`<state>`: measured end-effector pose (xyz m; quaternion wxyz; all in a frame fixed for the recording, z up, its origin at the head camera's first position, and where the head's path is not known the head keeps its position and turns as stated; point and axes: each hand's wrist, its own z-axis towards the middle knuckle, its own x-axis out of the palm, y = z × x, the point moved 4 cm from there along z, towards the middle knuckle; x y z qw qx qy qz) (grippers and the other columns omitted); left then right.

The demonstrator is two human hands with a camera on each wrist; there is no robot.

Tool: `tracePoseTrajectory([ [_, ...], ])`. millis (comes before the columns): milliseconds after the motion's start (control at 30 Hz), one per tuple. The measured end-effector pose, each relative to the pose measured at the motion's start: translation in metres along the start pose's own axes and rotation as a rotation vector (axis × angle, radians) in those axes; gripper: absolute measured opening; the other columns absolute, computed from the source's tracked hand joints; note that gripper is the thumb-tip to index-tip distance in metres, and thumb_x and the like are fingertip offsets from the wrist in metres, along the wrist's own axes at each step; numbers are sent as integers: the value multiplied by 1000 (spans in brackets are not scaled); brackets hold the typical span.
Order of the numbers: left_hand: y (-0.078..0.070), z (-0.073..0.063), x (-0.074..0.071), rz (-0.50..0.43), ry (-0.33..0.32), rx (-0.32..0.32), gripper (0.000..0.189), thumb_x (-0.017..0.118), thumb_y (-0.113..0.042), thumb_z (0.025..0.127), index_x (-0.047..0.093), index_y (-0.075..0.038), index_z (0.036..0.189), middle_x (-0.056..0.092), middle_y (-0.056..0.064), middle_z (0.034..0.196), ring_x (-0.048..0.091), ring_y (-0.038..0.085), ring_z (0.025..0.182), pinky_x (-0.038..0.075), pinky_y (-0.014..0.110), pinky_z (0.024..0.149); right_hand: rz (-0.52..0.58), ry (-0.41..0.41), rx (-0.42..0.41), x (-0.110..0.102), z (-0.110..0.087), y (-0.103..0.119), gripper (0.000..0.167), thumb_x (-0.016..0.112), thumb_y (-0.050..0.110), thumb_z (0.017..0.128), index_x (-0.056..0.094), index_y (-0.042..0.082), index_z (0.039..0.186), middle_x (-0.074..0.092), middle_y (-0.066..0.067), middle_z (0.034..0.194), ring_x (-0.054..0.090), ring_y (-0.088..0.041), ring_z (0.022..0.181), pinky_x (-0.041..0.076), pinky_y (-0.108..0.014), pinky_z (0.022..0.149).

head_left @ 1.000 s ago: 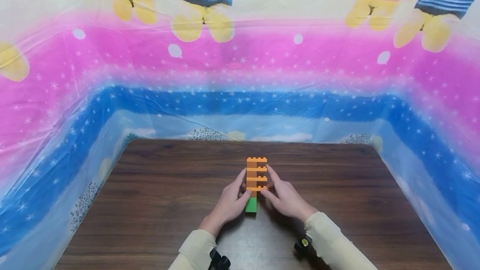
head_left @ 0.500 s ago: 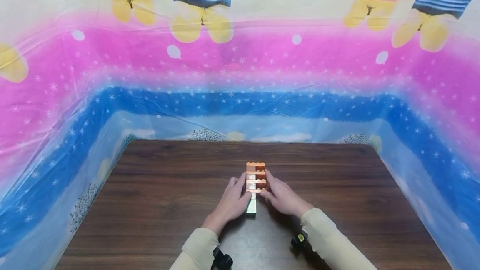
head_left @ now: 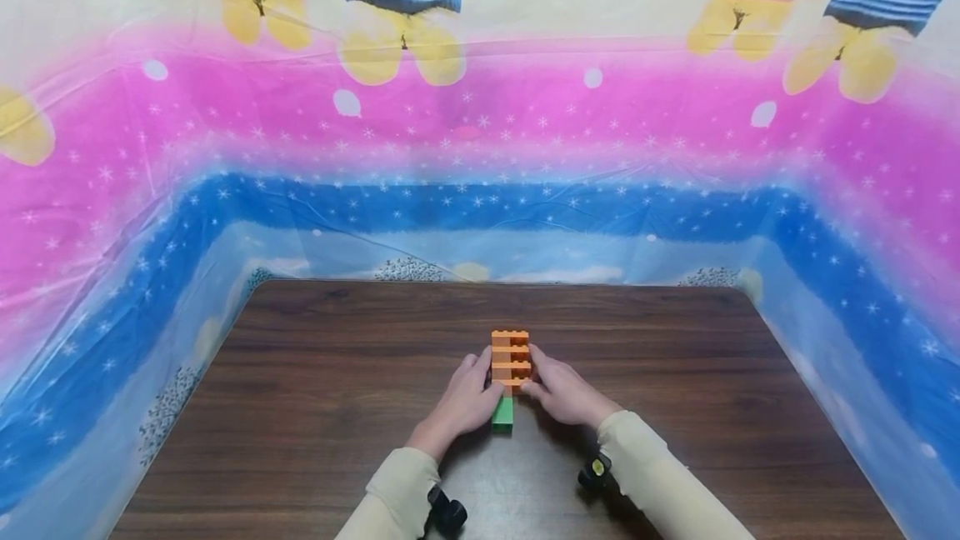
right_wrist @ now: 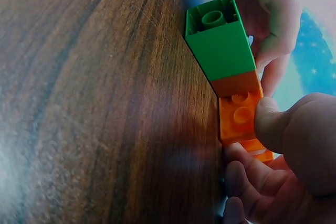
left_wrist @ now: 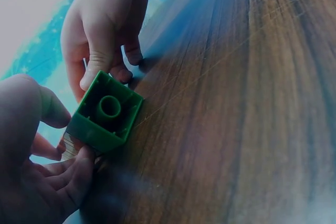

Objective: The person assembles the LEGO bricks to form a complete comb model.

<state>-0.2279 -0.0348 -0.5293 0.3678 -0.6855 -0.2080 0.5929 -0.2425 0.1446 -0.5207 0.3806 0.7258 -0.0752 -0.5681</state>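
A stack of orange toy building bricks (head_left: 501,354) with a green brick (head_left: 502,415) at one end lies lengthwise before me, the green end nearest. My left hand (head_left: 467,398) grips its left side, thumb by the join with the green brick. On the other side my right hand (head_left: 564,390) holds the ends of the jutting orange bricks. In the right wrist view the right thumb (right_wrist: 270,124) presses an orange brick (right_wrist: 236,124) while curled fingers sit below. The green brick's hollow underside (left_wrist: 109,107) faces the left wrist camera. Fingers hide parts of the stack.
The stack is held at or just over a dark wood-grain table (head_left: 337,357); any gap is hard to judge. A printed cloth (head_left: 480,207) stands around the table's back and sides. Small black cameras (head_left: 447,513) are strapped to both wrists.
The far end of the stack has come lower in the head view, so the stack looks shorter and tilted differently. Both hands keep their hold; the right forearm has shifted slightly left.
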Motion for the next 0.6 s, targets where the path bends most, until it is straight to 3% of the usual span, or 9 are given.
tracePoseTrajectory([
  [267,0,3,-1,-10,15,-13,72,53,-25,103,26,-5,166,52,12,113,50,21,86,44,36,74,-8,-12,44,0,5,-2,73,62,18,107,21,-8,163,56,-25,148,60,-31,131,48,-51,110],
  [467,0,5,-1,-2,15,-20,72,53,-27,103,26,-6,166,53,14,116,50,22,87,45,38,75,3,-14,54,-1,7,-4,73,62,18,107,23,-7,163,67,-17,125,66,-22,109,54,-47,99],
  [600,1,5,-1,-5,16,-31,73,53,-26,102,26,-4,166,53,17,124,51,23,94,47,41,81,-11,-15,57,-1,7,-4,74,63,19,107,23,-7,163,68,-15,122,64,-18,105,54,-46,97],
])
